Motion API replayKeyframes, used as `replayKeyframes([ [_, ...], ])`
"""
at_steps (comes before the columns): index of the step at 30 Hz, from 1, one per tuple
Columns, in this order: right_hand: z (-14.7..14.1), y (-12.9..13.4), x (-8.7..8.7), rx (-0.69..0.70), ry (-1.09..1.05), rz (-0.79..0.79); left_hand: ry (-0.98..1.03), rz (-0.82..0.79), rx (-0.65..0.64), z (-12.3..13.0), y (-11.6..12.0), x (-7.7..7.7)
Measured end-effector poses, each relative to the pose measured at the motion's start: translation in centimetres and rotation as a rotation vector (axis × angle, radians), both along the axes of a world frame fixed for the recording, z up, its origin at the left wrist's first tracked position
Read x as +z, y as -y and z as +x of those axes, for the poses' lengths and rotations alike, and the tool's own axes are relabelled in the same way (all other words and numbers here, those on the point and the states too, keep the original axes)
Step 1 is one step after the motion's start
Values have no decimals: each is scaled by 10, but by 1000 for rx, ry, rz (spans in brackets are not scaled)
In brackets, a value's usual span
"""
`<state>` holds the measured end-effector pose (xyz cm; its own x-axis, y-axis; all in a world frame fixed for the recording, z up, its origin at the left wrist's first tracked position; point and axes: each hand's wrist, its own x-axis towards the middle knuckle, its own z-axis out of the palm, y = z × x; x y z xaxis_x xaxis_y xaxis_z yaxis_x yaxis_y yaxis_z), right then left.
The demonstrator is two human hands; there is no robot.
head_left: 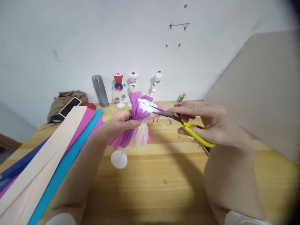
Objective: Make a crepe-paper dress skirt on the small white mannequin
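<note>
A small white mannequin [146,106] on a round white base [119,159] is tilted over the middle of the table. Purple, pink and pale crepe paper [136,109] wraps it like a dress. My left hand [120,122] grips the dressed mannequin at the waist from the left, thumb in front. In my right hand [201,120] are yellow-handled scissors [199,136]. Their blades are slightly parted and point left, the tips at the white upper body. Some of my right fingers are blurred.
Long crepe strips [58,159] cover the left side. Behind stand a grey flask [100,91], a red-dressed mannequin [118,87] and two more mannequins. A phone [70,107] rests on brown cloth [61,103]. Tape rings [164,121] and purple scraps [196,142] lie on the wooden table [150,187].
</note>
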<state>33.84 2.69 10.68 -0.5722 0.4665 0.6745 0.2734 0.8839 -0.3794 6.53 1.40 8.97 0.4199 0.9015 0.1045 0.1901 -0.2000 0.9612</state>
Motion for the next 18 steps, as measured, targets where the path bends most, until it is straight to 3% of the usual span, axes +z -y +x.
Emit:
replayKeyframes([
  [5, 11, -3, -2, -31, 44, -75, -249, 51, 28, -1, 1, 10],
  [10, 8, -6, -4, -58, 121, -82, -389, 26, -7, -1, 0, 9],
  [18, 6, -10, -4, -1, 169, -27, -374, -16, -97, -1, -2, 10],
])
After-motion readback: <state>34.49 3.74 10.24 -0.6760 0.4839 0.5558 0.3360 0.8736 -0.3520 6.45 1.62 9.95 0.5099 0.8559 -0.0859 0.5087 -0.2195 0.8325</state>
